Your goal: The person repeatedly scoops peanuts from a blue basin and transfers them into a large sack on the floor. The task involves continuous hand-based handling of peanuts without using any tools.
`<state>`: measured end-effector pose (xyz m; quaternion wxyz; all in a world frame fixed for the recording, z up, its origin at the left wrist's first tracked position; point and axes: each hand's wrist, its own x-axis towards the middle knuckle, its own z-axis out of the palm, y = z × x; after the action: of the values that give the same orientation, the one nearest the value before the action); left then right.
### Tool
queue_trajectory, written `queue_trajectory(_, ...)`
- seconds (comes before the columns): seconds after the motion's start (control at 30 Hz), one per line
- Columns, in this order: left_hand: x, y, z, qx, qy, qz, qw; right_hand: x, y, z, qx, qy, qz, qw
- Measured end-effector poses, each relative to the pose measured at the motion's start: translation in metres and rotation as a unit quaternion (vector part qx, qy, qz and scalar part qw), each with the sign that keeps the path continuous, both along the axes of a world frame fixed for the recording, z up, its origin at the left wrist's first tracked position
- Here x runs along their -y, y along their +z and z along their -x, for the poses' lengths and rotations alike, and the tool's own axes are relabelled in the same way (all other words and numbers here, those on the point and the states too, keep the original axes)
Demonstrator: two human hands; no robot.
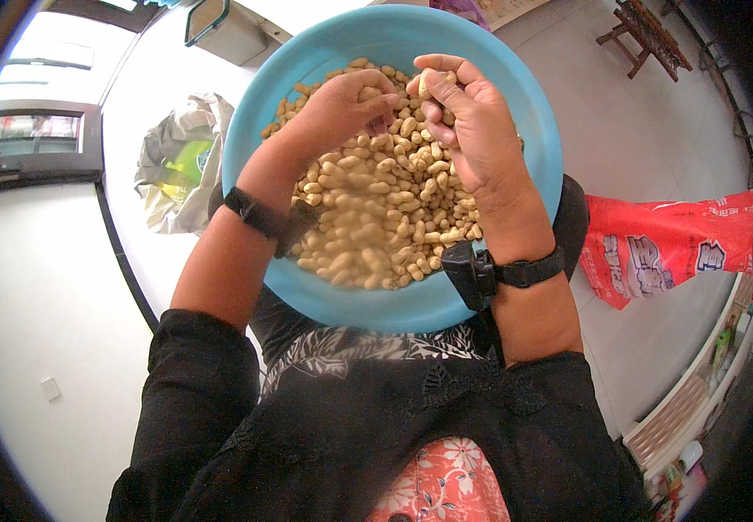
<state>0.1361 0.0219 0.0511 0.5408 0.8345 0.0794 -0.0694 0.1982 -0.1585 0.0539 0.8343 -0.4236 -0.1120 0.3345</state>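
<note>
A wide blue plastic basin [533, 163] rests on my lap, with many unshelled peanuts [409, 189] spread across its bottom. Over the basin's far left part, my left hand [353, 104] is curled around a peanut [370, 93]. My right hand [477, 121], palm turned inward, pinches a peanut [424, 85] between thumb and forefinger. More peanuts [448, 116] show behind its curled fingers. Both hands are above the pile, a short gap apart. Black straps with small devices circle both wrists.
A crumpled pale sack [184, 163] lies on the floor to the left, beside a bin-like container [229, 32]. On the right are a red printed plastic bag [670, 245], a wooden stool [647, 39] and a low shelf [683, 398] with items.
</note>
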Motion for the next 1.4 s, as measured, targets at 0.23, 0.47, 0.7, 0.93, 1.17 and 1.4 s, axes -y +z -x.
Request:
queue_trajectory(0.23, -0.021, -0.04, -0.032, 0.08, -0.01, -0.299, 0.951, 0.001, -0.002, -0.001, -0.033, -0.011, -0.076, 0.997)
queue_trajectory(0.47, 0.001, -0.091, -0.088, 0.067, -0.127, -0.412, 0.9, 0.006, -0.001, -0.007, -0.107, -0.057, -0.102, 0.987)
queue_trajectory(0.7, 0.025, -0.101, -0.099, 0.004, -0.104, -0.23, 0.967, 0.006, 0.001, -0.008, -0.126, -0.055, -0.099, 0.986)
queue_trajectory(0.93, 0.034, -0.081, -0.086, -0.003, -0.183, -0.258, 0.949, 0.006, 0.0, -0.007, -0.131, -0.069, -0.099, 0.984)
queue_trajectory(1.17, 0.026, -0.115, -0.083, -0.132, -0.284, -0.189, 0.931, 0.008, -0.002, -0.006, -0.127, -0.071, -0.103, 0.984)
queue_trajectory(1.4, 0.017, -0.091, -0.04, -0.151, -0.366, -0.362, 0.844, 0.008, -0.005, -0.007, -0.121, -0.043, -0.089, 0.988)
